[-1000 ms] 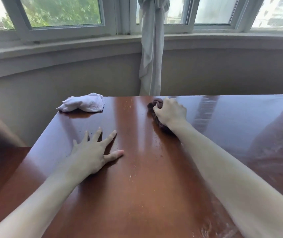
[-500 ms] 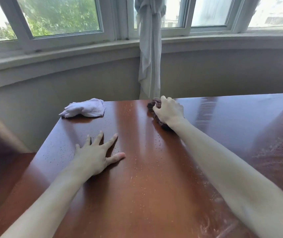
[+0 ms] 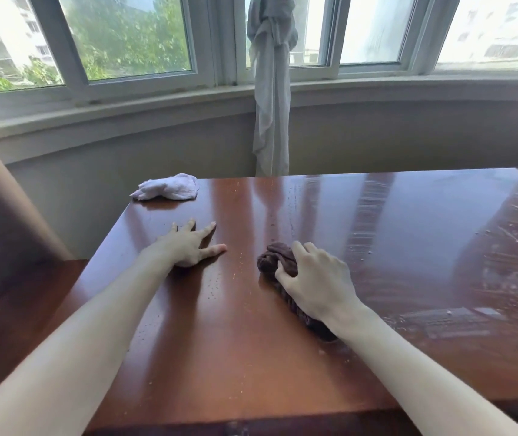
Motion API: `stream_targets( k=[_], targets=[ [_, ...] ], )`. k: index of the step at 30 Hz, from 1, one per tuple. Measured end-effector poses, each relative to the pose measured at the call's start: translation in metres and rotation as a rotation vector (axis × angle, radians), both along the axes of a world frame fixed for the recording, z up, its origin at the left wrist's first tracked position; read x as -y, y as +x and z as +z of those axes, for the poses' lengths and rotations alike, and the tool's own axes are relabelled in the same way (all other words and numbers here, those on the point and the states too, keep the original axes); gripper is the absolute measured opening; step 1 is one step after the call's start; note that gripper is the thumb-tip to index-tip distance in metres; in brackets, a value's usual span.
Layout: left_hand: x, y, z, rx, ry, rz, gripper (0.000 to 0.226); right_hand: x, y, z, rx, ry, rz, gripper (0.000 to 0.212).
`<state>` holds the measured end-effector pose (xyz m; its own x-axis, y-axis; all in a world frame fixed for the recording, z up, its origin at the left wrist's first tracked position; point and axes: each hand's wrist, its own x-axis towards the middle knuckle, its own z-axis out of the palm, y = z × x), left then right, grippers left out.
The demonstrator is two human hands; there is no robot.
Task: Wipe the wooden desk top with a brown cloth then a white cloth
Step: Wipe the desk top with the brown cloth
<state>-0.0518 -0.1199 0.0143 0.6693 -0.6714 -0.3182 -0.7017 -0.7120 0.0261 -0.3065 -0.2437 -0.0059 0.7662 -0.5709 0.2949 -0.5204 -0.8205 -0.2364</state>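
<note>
Right hand [image 3: 317,281] was clenched on the brown cloth [image 3: 278,258], mid-desk | left hand [image 3: 190,245] was laid flat, fingers spread, on the wooden desk top [image 3: 220,357] | white cloth [image 3: 168,191] was left unused at the far-left corner | first wipe judged underway; specks remained.

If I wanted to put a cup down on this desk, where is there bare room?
The widest bare stretch of the desk top lies right of the right hand and its brown cloth. Bare too: the near edge between the forearms. Busier: the far left corner with the white cloth, near the left hand.
</note>
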Motion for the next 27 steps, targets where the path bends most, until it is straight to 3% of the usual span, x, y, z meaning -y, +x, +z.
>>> stream_targets(
  k=[13, 19, 23, 27],
  targets=[
    [0.004, 0.014, -0.02, 0.068, -0.015, -0.031, 0.108, 0.165, 0.169, -0.001, 0.016, -0.002, -0.17, 0.035],
    [0.009, 0.017, -0.023, 0.103, 0.012, -0.043, 0.098, 0.245, 0.248, -0.001, 0.011, 0.0, -0.268, 0.039],
    [0.009, 0.017, -0.019, 0.107, 0.014, -0.041, 0.091, 0.254, 0.26, 0.0, 0.009, -0.004, -0.283, 0.039],
    [0.008, 0.018, -0.02, 0.085, -0.006, -0.043, 0.1, 0.223, 0.233, -0.003, 0.031, -0.026, -0.218, 0.031]
  ],
)
